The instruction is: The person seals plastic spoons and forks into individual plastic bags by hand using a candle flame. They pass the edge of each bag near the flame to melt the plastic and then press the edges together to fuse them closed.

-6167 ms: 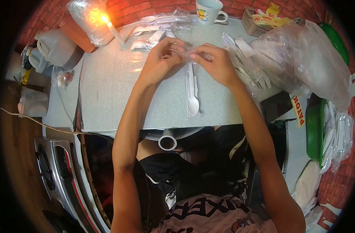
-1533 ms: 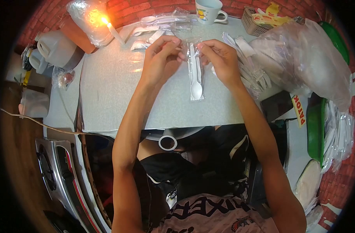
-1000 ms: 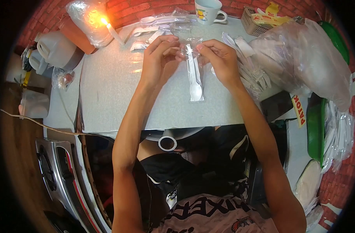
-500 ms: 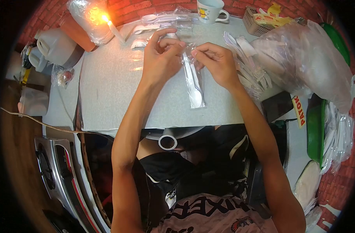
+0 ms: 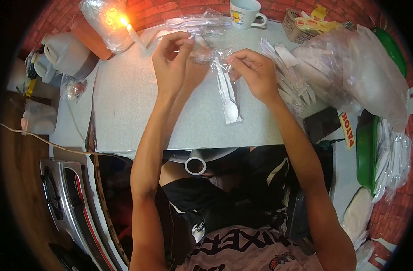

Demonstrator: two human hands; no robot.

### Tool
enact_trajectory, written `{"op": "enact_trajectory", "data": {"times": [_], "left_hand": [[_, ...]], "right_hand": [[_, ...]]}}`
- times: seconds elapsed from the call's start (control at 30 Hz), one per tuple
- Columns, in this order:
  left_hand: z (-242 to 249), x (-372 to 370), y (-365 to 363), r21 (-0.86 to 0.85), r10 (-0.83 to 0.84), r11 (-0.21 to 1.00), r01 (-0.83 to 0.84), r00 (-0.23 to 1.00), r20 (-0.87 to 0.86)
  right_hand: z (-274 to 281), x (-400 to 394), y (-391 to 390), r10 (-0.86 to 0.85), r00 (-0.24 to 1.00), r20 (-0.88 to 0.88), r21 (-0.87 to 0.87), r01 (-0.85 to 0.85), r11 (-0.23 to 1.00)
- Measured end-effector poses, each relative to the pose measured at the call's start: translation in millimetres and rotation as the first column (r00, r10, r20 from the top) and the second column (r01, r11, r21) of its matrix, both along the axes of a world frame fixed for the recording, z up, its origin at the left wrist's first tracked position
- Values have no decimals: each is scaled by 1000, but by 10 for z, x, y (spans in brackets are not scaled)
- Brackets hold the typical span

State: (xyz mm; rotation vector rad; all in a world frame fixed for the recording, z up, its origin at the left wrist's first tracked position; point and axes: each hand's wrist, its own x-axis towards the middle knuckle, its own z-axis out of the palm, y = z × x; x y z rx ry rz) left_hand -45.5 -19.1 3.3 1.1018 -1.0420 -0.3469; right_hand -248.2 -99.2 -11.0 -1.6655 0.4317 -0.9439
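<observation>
A white plastic spoon (image 5: 230,109), with another slim white utensil beside it, lies inside a clear plastic sleeve (image 5: 222,55). My right hand (image 5: 257,74) pinches the sleeve's upper end, and the spoon's bowl points toward me. Left of it, my left hand (image 5: 170,65) is raised with thumb and fingertips together; whether something thin is between them I cannot make out. Behind that hand lie several wrapped white spoons (image 5: 188,21), partly covered by the fingers. A lit white candle (image 5: 136,38) stands tilted to the left of my left hand.
A white mug (image 5: 245,14) and a woven basket (image 5: 297,28) stand at the back. To the right are loose wrapped utensils (image 5: 290,74), a large plastic bag (image 5: 351,72) and a dark flat phone-like object (image 5: 322,124). Jugs (image 5: 71,54) stand left.
My left hand has moved left, away from the sleeve's top, toward the candle. My right hand stays at the sleeve, and the spoon has shifted slightly right.
</observation>
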Motion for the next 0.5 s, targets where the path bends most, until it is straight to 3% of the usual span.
{"op": "enact_trajectory", "data": {"times": [0.03, 0.07, 0.13, 0.27, 0.3, 0.37, 0.5], "left_hand": [[8, -29, 11, -46, 96, 995, -91, 989, 115], [12, -2, 53, -47, 94, 995, -89, 989, 116], [59, 58, 167, -14, 77, 997, -79, 894, 442], [55, 59, 183, 53, -97, 995, 83, 922, 376], [67, 46, 204, 52, -93, 996, 79, 922, 376], [84, -16, 236, 215, -111, 976, 37, 933, 343], [31, -141, 163, 274, -22, 960, -61, 956, 291]], "right_hand": [[-2, 1, -8, -1, 1000, 1, -2, 1, 1000], [-16, 3, -15, -3, 1000, 12, 1, 3, 1000], [-23, 5, -23, -7, 1000, 23, 2, 7, 1000], [7, -6, -6, -32, 999, 5, 14, 31, 999], [20, -2, 0, -43, 999, -12, 5, 43, 999], [-12, 10, -10, -38, 999, -2, 5, 38, 999], [-1, 17, 2, -64, 998, -18, 15, 65, 998]]}}
